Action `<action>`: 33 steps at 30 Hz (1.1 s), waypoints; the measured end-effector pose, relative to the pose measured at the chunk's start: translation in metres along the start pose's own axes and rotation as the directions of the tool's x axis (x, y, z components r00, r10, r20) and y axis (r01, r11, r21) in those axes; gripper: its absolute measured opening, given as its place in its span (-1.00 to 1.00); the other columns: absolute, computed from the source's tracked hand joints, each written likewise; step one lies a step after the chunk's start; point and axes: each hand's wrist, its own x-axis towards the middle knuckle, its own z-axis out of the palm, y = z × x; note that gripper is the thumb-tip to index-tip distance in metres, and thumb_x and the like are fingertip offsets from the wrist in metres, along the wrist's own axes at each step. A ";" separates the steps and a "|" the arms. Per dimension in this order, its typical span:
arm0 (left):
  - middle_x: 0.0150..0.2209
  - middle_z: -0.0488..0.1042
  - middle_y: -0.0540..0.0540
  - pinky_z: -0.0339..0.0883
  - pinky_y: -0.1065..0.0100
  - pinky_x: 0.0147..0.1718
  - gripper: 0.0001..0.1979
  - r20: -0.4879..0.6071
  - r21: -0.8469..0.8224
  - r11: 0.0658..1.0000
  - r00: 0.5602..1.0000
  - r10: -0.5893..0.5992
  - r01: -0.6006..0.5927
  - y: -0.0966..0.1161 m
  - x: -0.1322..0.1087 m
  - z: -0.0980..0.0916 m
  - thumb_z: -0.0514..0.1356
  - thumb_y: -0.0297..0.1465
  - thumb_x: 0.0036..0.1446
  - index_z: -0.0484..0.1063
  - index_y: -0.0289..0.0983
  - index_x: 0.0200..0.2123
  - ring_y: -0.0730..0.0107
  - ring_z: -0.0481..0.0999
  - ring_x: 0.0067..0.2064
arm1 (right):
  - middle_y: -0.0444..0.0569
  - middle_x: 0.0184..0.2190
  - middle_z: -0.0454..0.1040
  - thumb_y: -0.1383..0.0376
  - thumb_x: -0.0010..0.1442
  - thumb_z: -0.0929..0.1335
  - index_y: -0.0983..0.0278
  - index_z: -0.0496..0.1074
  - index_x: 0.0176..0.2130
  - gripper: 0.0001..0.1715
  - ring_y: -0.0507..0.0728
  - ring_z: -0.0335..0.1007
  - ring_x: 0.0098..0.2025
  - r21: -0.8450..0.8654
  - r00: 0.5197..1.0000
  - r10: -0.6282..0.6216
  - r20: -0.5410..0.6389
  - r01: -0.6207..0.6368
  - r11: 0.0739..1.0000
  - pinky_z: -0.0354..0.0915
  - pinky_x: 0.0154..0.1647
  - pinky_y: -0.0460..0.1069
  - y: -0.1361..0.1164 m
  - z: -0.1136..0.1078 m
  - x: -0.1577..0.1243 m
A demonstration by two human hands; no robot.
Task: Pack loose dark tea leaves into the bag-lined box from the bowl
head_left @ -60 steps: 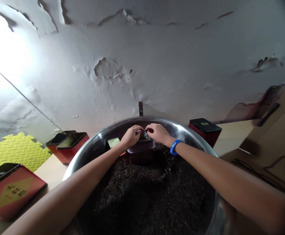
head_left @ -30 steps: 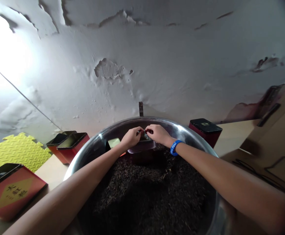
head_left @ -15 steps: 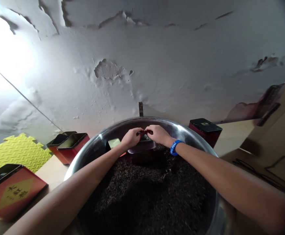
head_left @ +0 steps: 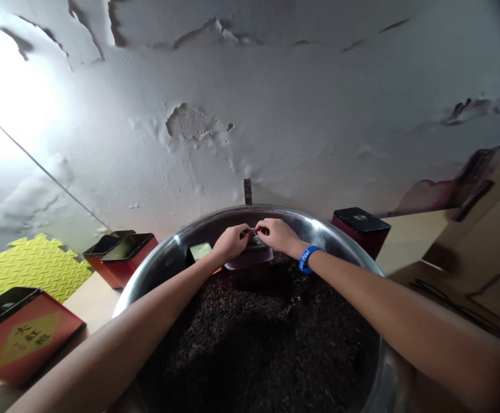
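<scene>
My left hand [head_left: 231, 242] and my right hand [head_left: 276, 235] meet over the far part of a large metal basin. Both are closed, thumbs and fingertips pinching the top edge of a clear plastic bag [head_left: 250, 262]. The bag appears to line a dark tin that stands in the loose dark tea leaves [head_left: 271, 350]; shadow hides most of the tin. Left of it, partly behind my left wrist, another tin with a pale opening [head_left: 200, 250] rests inside the basin.
The basin's shiny rim [head_left: 210, 217] curves around both forearms. Red tea tins [head_left: 132, 258] stand at the left, with a larger lettered tin [head_left: 30, 338] nearer. A black-lidded tin [head_left: 362, 226] is at the right, beside a cardboard box [head_left: 486, 229]. Behind rises a peeling wall [head_left: 276, 115].
My fingertips have shifted slightly apart along the bag's edge, and a little more pale film shows between them. The tins and basin stay where they were.
</scene>
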 end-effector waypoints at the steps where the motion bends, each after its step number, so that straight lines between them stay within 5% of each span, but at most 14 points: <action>1: -0.43 0.44 -0.03 0.21 0.46 -0.44 -0.82 -0.012 -0.022 1.000 1.000 0.013 -0.014 0.000 0.000 -0.001 0.03 -0.37 0.06 0.38 -0.25 -0.30 0.42 0.39 -0.41 | -0.05 -0.40 0.42 0.34 0.09 0.23 0.27 0.45 -0.32 -0.79 0.03 0.29 -0.35 -0.006 1.000 0.001 -0.010 -0.001 1.000 0.14 -0.30 -0.12 0.001 0.000 0.001; 8: -0.27 0.43 -0.09 0.23 0.35 -0.23 -0.82 -0.082 0.041 0.985 0.982 0.171 -0.168 0.042 -0.007 -0.012 0.02 -0.38 0.09 0.38 -0.24 -0.27 0.33 0.39 -0.23 | -0.01 -0.19 0.40 0.33 0.08 0.25 0.26 0.43 -0.17 -0.70 0.08 0.28 -0.16 0.049 0.999 -0.019 -0.032 0.020 0.999 0.17 -0.14 -0.07 0.013 -0.001 0.002; 11: -0.27 0.45 -0.07 0.23 0.37 -0.23 -0.76 0.133 -0.097 0.959 0.951 0.278 -0.267 0.075 -0.018 -0.006 -0.01 -0.32 0.13 0.41 -0.21 -0.23 0.35 0.41 -0.25 | 0.01 -0.13 0.38 0.31 0.08 0.25 0.29 0.40 -0.12 -0.66 0.09 0.26 -0.11 0.063 0.999 -0.021 -0.040 0.024 0.998 0.15 -0.07 -0.05 0.021 0.003 0.001; 14: -0.30 0.47 -0.04 0.25 0.41 -0.27 -0.73 0.453 -0.266 0.908 0.790 0.414 -0.323 0.092 -0.038 0.012 0.00 -0.23 0.12 0.43 -0.17 -0.26 0.38 0.44 -0.30 | 0.02 -0.14 0.38 0.29 0.12 0.22 0.29 0.40 -0.13 -0.67 0.07 0.26 -0.09 0.052 0.998 -0.006 -0.061 0.010 0.999 0.14 -0.03 -0.04 0.025 0.009 0.000; 17: -0.15 0.41 -0.10 0.24 0.37 -0.18 -0.56 0.584 -0.323 0.913 0.707 0.399 -0.248 0.088 -0.061 0.038 0.07 -0.07 0.00 0.36 -0.18 -0.11 0.30 0.42 -0.19 | 0.02 -0.14 0.38 0.27 0.14 0.21 0.30 0.39 -0.12 -0.66 0.07 0.27 -0.09 0.044 0.999 0.007 -0.043 -0.005 0.999 0.15 -0.03 -0.04 0.027 0.013 0.000; 21: 0.00 0.27 -0.19 0.17 0.28 -0.06 -0.32 0.674 -0.321 0.944 0.681 0.286 -0.080 0.077 -0.076 0.060 0.09 0.04 -0.12 0.23 -0.21 0.03 0.17 0.33 -0.03 | 0.03 -0.12 0.37 0.26 0.14 0.21 0.30 0.38 -0.11 -0.66 0.07 0.26 -0.09 0.058 1.000 0.020 -0.023 -0.018 0.998 0.14 -0.02 -0.04 0.027 0.014 0.001; 29: 0.14 0.09 -0.19 0.00 0.14 0.07 0.00 0.864 -0.226 0.970 0.479 0.157 0.089 0.098 -0.073 0.040 0.10 0.17 -0.32 0.02 -0.25 0.16 0.00 0.12 0.12 | 0.05 -0.13 0.37 0.21 0.11 0.24 0.27 0.40 -0.12 -0.65 0.11 0.28 -0.12 0.097 0.999 0.054 -0.002 -0.053 0.994 0.18 -0.07 -0.01 0.032 0.015 0.002; 33: 0.16 0.05 -0.24 -0.02 0.17 0.09 0.08 0.890 -0.223 0.966 0.431 0.146 0.133 0.104 -0.075 0.036 0.14 0.15 -0.36 -0.05 -0.33 0.18 0.01 0.07 0.14 | 0.04 -0.16 0.39 0.21 0.10 0.24 0.28 0.40 -0.12 -0.65 0.09 0.30 -0.16 0.099 0.999 0.047 0.013 -0.048 0.994 0.20 -0.11 -0.04 0.033 0.016 0.003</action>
